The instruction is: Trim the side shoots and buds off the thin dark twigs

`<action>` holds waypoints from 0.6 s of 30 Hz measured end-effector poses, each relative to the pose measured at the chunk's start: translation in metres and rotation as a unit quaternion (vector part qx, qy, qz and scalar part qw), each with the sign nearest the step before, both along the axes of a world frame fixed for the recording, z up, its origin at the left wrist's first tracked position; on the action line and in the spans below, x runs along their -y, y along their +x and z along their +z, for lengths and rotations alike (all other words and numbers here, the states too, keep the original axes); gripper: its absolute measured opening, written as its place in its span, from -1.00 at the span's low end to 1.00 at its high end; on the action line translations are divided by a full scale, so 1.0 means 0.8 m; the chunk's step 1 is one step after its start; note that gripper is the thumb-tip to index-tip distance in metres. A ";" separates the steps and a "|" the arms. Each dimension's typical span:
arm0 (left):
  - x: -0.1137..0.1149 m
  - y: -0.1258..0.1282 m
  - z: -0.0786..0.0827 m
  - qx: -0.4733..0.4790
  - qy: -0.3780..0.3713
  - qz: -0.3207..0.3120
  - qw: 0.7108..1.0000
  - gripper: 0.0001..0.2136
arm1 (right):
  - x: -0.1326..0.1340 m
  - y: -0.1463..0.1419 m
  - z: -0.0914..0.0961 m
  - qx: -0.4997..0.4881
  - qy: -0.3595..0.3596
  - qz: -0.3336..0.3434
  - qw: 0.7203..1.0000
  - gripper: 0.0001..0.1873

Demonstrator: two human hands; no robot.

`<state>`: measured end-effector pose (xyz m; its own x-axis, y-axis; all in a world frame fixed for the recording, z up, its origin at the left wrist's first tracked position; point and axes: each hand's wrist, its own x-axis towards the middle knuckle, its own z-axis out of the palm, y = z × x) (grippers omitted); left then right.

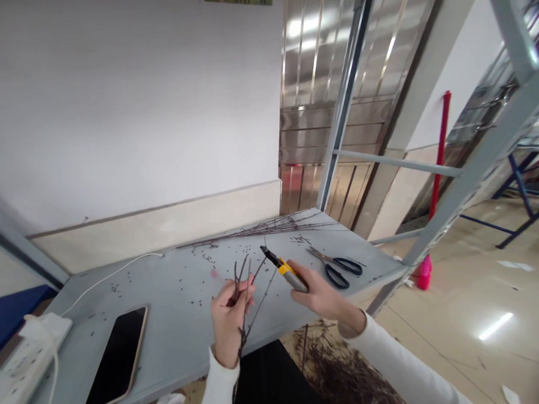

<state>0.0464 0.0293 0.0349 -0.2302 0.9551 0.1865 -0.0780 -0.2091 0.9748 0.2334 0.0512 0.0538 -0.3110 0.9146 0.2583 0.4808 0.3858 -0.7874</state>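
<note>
Grey steel tabletop (168, 346) serves as our landmark in the single head view. Our left hand (231, 327) is clenched around a forked bunch of bare dark twigs (242, 285), which stick up above the fingers and trail below them, past the tabletop's near edge. Our right hand (319, 293) grasps yellow-and-black pliers (288, 273) by the handles, above the tabletop, with the black nose just beside the twigs.

On the tabletop we list:
- black-handled scissors (338, 267), right of the pliers;
- a long spray of thin twigs (271, 228), along the far edge;
- small dark twig bits (187, 272), scattered across the top;
- a smartphone (117, 359), lying screen up near the left end;
- a white cable (111, 282), running along the far side of the smartphone;
- a white power strip (21, 378), at the left end.

Below the tabletop's near edge, a heap of dark twigs (346, 373) lies on the floor.
</note>
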 end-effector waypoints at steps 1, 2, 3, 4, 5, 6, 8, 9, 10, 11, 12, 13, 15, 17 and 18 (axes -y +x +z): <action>0.001 0.003 -0.001 -0.013 0.013 0.013 1.000 -0.75 | -0.001 0.002 0.000 0.067 0.053 -0.049 0.995 -0.82; 0.002 0.007 -0.002 -0.027 0.024 0.026 0.999 -0.76 | -0.002 0.003 -0.001 0.123 0.090 -0.086 0.985 -0.79; 0.003 0.012 -0.003 -0.041 0.032 0.037 0.998 -0.77 | -0.004 0.004 -0.003 0.168 0.118 -0.115 0.972 -0.76; 0.005 0.016 -0.003 -0.051 0.037 0.048 0.997 -0.78 | -0.006 0.004 -0.005 0.202 0.150 -0.143 0.957 -0.74; 0.006 0.021 -0.004 -0.058 0.038 0.060 0.996 -0.79 | -0.008 0.005 -0.009 0.228 0.175 -0.161 0.944 -0.71; 0.008 0.026 -0.004 -0.062 0.035 0.072 0.995 -0.80 | -0.010 0.005 -0.012 0.247 0.191 -0.168 0.935 -0.71; 0.011 0.034 -0.003 -0.066 0.027 0.091 0.993 -0.81 | -0.015 0.004 -0.017 0.256 0.192 -0.169 0.932 -0.73; 0.013 0.038 -0.003 -0.068 0.024 0.096 0.993 -0.82 | -0.016 0.004 -0.018 0.245 0.180 -0.167 0.938 -0.73; 0.015 0.041 -0.003 -0.071 0.024 0.101 0.992 -0.82 | -0.018 0.003 -0.019 0.226 0.163 -0.163 0.946 -0.74; 0.016 0.043 -0.003 -0.074 0.028 0.106 0.991 -0.83 | -0.019 0.002 -0.019 0.200 0.143 -0.154 0.957 -0.74; 0.016 0.044 -0.003 -0.076 0.034 0.111 0.990 -0.83 | -0.020 0.001 -0.018 0.168 0.120 -0.138 0.969 -0.75; 0.016 0.044 -0.004 -0.075 0.040 0.117 0.990 -0.83 | -0.020 0.000 -0.017 0.134 0.095 -0.115 0.980 -0.76; 0.015 0.041 -0.005 -0.063 0.047 0.124 0.989 -0.82 | -0.019 -0.003 -0.015 0.053 0.032 -0.052 0.997 -0.80; 0.012 0.037 -0.005 -0.044 0.048 0.123 0.990 -0.81 | -0.016 -0.007 -0.016 -0.050 -0.063 0.021 0.997 -0.83; 0.010 0.035 -0.005 -0.036 0.049 0.121 0.991 -0.82 | -0.014 -0.010 -0.017 -0.105 -0.125 0.050 0.985 -0.83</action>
